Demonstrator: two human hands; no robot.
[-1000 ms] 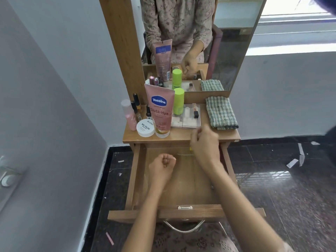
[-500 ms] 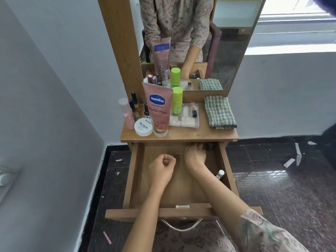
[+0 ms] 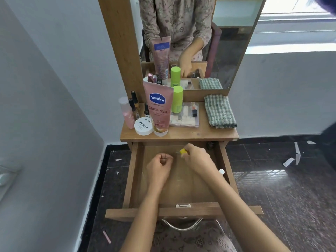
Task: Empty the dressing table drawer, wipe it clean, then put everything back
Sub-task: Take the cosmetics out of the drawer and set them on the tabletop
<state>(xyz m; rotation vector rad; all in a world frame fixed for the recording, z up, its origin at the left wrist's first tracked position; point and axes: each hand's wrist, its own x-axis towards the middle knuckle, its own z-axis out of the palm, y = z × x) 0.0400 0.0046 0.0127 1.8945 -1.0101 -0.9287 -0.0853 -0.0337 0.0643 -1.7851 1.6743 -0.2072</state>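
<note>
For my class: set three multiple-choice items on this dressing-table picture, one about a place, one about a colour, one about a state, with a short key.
1. Where does the folded checked cloth lie?
A. in the drawer
B. on the tabletop's right side
C. on the floor

2. What colour is the small item in the right hand?
A. yellow
B. blue
C. black

3. How is the drawer?
A. shut
B. removed
C. pulled open

Key: B, it lies right of the clear case; A, a yellow tip shows at the fingers; C, its inside is visible below the tabletop.

Tube [image 3: 158, 108] on tabletop [image 3: 181, 136]; cloth [image 3: 219, 110] right; drawer [image 3: 135, 175] below.
</note>
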